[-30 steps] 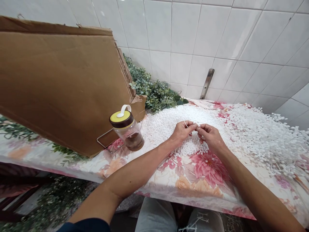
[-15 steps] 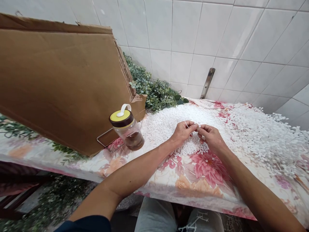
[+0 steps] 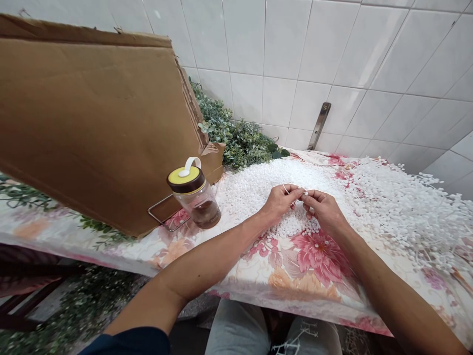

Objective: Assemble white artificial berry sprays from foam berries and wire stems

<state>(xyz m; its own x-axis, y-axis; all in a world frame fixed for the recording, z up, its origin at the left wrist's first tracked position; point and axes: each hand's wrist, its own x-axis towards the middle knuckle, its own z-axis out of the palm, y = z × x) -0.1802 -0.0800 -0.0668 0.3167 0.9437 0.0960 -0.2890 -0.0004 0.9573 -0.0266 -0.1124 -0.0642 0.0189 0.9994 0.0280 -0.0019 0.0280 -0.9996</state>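
Observation:
My left hand (image 3: 280, 203) and my right hand (image 3: 324, 211) meet fingertip to fingertip above a heap of small white beads (image 3: 266, 187) on a floral tablecloth (image 3: 295, 266). Both hands pinch a thin white plastic stem (image 3: 286, 189) with tiny white balls on it; one end curls up past my left fingers. The fingers of both hands are closed. To the right lies a large tangle of white beaded sprigs (image 3: 402, 212).
A big brown cardboard sheet (image 3: 92, 123) leans at the left. A clear jar with a yellow lid (image 3: 195, 198) stands beside it. Green artificial foliage (image 3: 236, 138) lies by the tiled wall, and more under the table at the left. A metal bracket (image 3: 318, 125) is on the wall.
The view has shifted slightly. My hands stay together at the same spot, still pinching the white stem.

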